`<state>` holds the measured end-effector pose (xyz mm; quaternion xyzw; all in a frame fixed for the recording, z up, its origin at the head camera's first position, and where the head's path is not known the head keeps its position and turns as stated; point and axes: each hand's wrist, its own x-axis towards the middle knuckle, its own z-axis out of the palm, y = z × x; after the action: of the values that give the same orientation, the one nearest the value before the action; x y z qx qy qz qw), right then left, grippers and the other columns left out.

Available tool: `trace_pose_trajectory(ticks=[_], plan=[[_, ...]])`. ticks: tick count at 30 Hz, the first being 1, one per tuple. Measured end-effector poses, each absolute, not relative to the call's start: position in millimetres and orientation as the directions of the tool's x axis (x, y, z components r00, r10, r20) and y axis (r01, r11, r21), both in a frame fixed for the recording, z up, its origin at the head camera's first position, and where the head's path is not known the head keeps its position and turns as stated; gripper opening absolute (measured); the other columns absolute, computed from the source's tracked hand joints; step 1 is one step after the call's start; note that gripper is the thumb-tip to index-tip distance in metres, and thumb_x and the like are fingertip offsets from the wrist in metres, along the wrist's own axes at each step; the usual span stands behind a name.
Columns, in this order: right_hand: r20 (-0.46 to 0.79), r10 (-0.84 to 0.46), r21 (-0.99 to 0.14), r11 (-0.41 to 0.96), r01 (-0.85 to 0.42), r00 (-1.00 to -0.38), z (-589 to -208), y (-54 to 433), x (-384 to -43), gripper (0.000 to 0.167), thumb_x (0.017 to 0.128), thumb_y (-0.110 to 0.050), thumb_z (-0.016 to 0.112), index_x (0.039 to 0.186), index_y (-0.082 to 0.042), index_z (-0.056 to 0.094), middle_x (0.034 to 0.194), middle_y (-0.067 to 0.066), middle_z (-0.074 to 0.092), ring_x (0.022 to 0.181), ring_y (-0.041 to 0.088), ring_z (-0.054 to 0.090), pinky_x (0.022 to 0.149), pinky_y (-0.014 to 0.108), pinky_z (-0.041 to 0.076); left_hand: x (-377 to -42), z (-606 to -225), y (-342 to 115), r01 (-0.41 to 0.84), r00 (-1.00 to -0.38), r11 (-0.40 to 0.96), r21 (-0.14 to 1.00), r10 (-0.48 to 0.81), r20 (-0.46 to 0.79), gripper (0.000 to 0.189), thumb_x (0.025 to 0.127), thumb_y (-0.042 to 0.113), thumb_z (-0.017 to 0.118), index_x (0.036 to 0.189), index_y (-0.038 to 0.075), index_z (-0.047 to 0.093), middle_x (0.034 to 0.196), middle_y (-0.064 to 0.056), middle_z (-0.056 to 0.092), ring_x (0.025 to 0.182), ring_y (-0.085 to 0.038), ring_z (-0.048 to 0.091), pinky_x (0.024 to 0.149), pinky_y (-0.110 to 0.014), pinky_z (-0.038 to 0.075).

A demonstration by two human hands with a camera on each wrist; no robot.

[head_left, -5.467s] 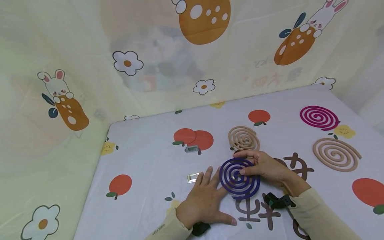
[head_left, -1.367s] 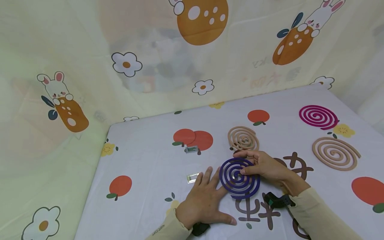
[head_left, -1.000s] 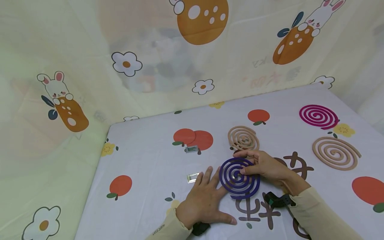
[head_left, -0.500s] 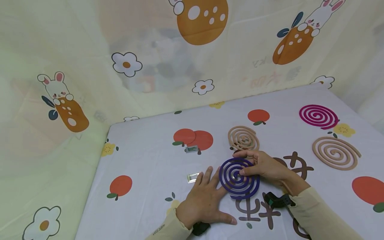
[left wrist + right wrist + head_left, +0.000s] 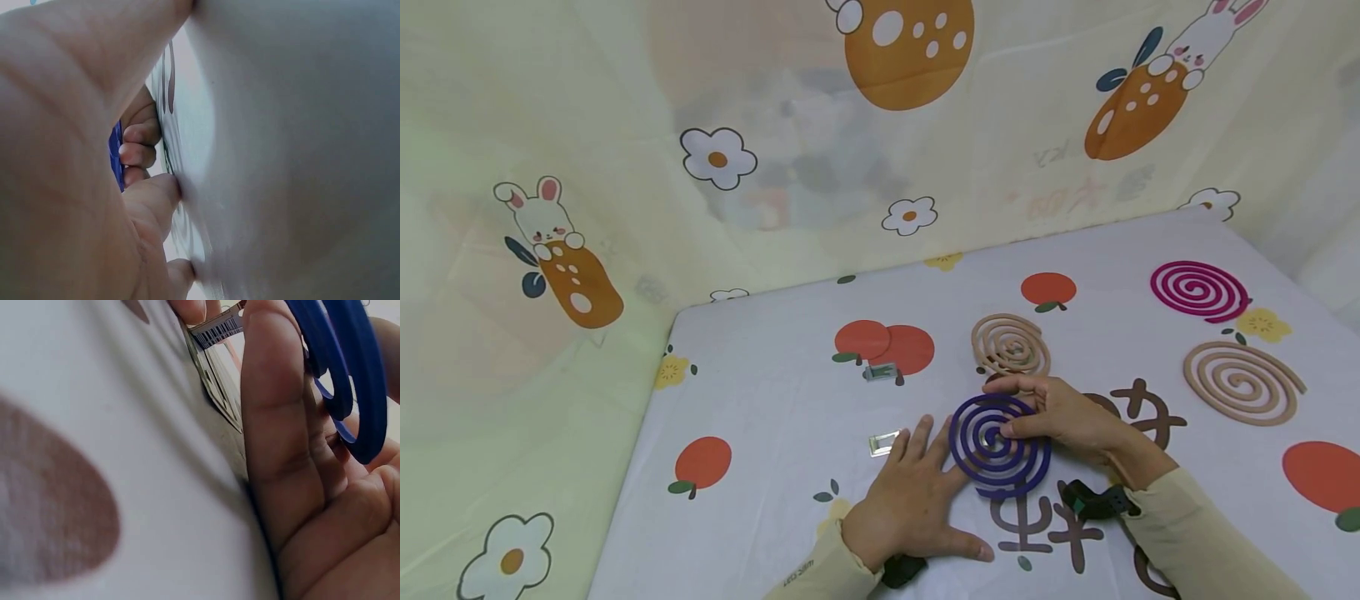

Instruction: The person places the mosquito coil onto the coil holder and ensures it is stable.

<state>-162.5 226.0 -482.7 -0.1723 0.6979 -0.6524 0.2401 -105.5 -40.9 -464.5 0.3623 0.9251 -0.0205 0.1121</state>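
A dark blue mosquito coil (image 5: 992,479) is pinched in my right hand (image 5: 1071,425), thumb near its centre. The right wrist view shows the coil (image 5: 365,394) edge-on, raised off the cloth above the curled fingers (image 5: 275,412). My left hand (image 5: 910,500) rests palm down with fingers spread, its index finger reaching under the coil's left edge. In the left wrist view its fingertips (image 5: 167,186) touch the cloth. Beside the left fingertips lies a small metal coil stand (image 5: 883,442). A bit of metal shows near the blue coil's centre; what it belongs to is partly hidden.
A tan coil (image 5: 1011,343) lies just beyond my right hand. Farther right are another tan coil (image 5: 1243,383) and a magenta coil (image 5: 1199,290). A second metal stand (image 5: 881,372) lies behind the first. A barcode label (image 5: 219,332) shows in the right wrist view. A printed curtain hangs behind.
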Motion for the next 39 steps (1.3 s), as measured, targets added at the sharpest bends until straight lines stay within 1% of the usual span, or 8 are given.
trace_pose_trajectory(ticks=[4, 9, 18, 23, 28, 30, 37, 39], plan=[[-0.110, -0.549, -0.994, 0.079, 0.079, -0.829, -483.0, 225.3, -162.3, 0.063, 0.094, -0.001, 0.073, 0.146, 0.015, 0.041, 0.083, 0.013, 0.075, 0.074, 0.016, 0.075, 0.076, 0.032, 0.063, -105.1, -464.6, -41.1, 0.677, -0.714, 0.736, 0.031, 0.666, -0.219, 0.118, 0.072, 0.096, 0.056, 0.166, 0.045, 0.005, 0.175, -0.005, 0.015, 0.159, -0.039, 0.017, 0.124, -0.057, 0.026], [-0.129, -0.544, -0.992, 0.082, 0.100, -0.829, -482.6, 224.9, -162.1, 0.064, 0.094, -0.002, 0.074, 0.147, 0.014, 0.041, 0.085, 0.014, 0.075, 0.076, 0.017, 0.075, 0.079, 0.033, 0.063, -104.6, -465.0, -41.2, 0.678, -0.713, 0.735, 0.031, 0.667, -0.218, 0.118, 0.072, 0.095, 0.057, 0.166, 0.046, 0.006, 0.175, -0.005, 0.015, 0.159, -0.040, 0.018, 0.124, -0.057, 0.026], [-0.095, -0.542, -0.993, 0.110, 0.042, -0.835, -481.8, 224.3, -162.9, 0.062, 0.094, -0.003, 0.074, 0.146, 0.013, 0.044, 0.105, 0.023, 0.074, 0.083, 0.016, 0.074, 0.079, 0.030, 0.062, -104.7, -465.0, -40.8, 0.682, -0.711, 0.731, 0.026, 0.671, -0.211, 0.117, 0.072, 0.095, 0.057, 0.166, 0.045, 0.008, 0.175, -0.006, 0.016, 0.158, -0.040, 0.018, 0.123, -0.058, 0.026], [-0.094, -0.536, -0.992, 0.118, 0.036, -0.839, -482.3, 224.6, -162.7, 0.062, 0.093, -0.002, 0.074, 0.146, 0.013, 0.045, 0.107, 0.026, 0.073, 0.087, 0.017, 0.075, 0.080, 0.031, 0.062, -104.9, -464.4, -40.6, 0.681, -0.709, 0.731, 0.034, 0.671, -0.216, 0.117, 0.072, 0.095, 0.058, 0.166, 0.046, 0.008, 0.175, -0.005, 0.015, 0.158, -0.040, 0.018, 0.124, -0.057, 0.026], [-0.105, -0.520, -0.990, 0.139, 0.037, -0.848, -482.3, 225.0, -162.3, 0.062, 0.093, -0.003, 0.076, 0.145, 0.012, 0.046, 0.105, 0.023, 0.073, 0.089, 0.017, 0.074, 0.080, 0.030, 0.062, -105.0, -464.2, -40.3, 0.680, -0.708, 0.732, 0.042, 0.670, -0.222, 0.117, 0.073, 0.094, 0.059, 0.166, 0.046, 0.007, 0.175, -0.005, 0.014, 0.159, -0.040, 0.018, 0.124, -0.057, 0.026], [-0.111, -0.515, -0.989, 0.144, 0.042, -0.850, -482.0, 225.1, -162.0, 0.063, 0.092, -0.004, 0.076, 0.146, 0.012, 0.046, 0.099, 0.023, 0.074, 0.086, 0.017, 0.075, 0.079, 0.030, 0.062, -105.1, -464.5, -40.2, 0.681, -0.708, 0.731, 0.039, 0.671, -0.219, 0.117, 0.072, 0.094, 0.059, 0.166, 0.046, 0.008, 0.175, -0.005, 0.014, 0.158, -0.040, 0.018, 0.124, -0.057, 0.026], [-0.124, -0.504, -0.992, 0.094, 0.089, -0.855, -481.0, 225.4, -161.0, 0.064, 0.094, -0.003, 0.074, 0.147, 0.014, 0.042, 0.128, 0.028, 0.066, 0.099, 0.019, 0.074, 0.085, 0.032, 0.061, -105.3, -464.8, -40.3, 0.679, -0.708, 0.733, 0.042, 0.670, -0.222, 0.117, 0.072, 0.094, 0.058, 0.166, 0.047, 0.006, 0.175, -0.005, 0.013, 0.159, -0.040, 0.017, 0.124, -0.058, 0.026], [-0.127, -0.502, -0.992, 0.088, 0.095, -0.856, -480.9, 225.3, -161.0, 0.064, 0.094, -0.003, 0.074, 0.147, 0.014, 0.042, 0.130, 0.030, 0.065, 0.101, 0.018, 0.074, 0.086, 0.031, 0.061, -105.6, -464.9, -40.0, 0.679, -0.708, 0.733, 0.044, 0.669, -0.224, 0.117, 0.072, 0.094, 0.059, 0.166, 0.047, 0.006, 0.175, -0.005, 0.013, 0.159, -0.040, 0.017, 0.124, -0.058, 0.025]])
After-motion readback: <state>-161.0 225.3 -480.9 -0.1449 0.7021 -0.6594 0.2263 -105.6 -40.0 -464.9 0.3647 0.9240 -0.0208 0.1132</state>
